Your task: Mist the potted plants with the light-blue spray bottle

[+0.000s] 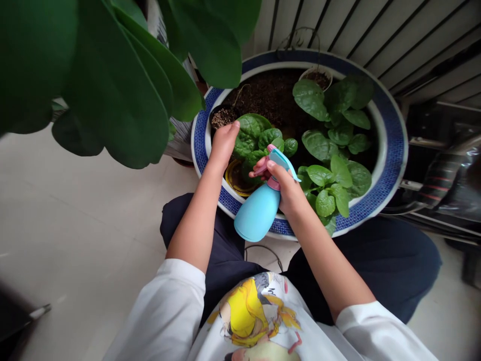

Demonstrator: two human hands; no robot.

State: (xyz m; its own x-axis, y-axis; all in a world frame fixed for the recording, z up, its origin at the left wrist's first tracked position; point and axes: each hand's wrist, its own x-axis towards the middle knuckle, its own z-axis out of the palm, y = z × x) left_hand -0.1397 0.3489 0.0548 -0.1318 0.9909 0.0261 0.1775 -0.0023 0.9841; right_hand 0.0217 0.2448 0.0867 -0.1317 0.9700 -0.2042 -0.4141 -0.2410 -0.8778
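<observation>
At the centre of the frame our right hand (287,188) grips the blue spray bottle (259,210) by its neck, fingers on the pink trigger, while our left hand (222,143) cups the small leafy plant (255,138) inside the blue-rimmed planter (391,165), so we judge misting underway, calling for a squeeze.

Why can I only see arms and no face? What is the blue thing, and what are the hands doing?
The camera sits on the person's head and looks down, so you see only their own arms and lap. The right hand holds a light blue spray bottle with a pink trigger, pointed at leafy green plants. These grow in dark soil inside a big bowl planter with a blue patterned rim. The left hand touches a small plant in it. Big leaves hang close above.
</observation>
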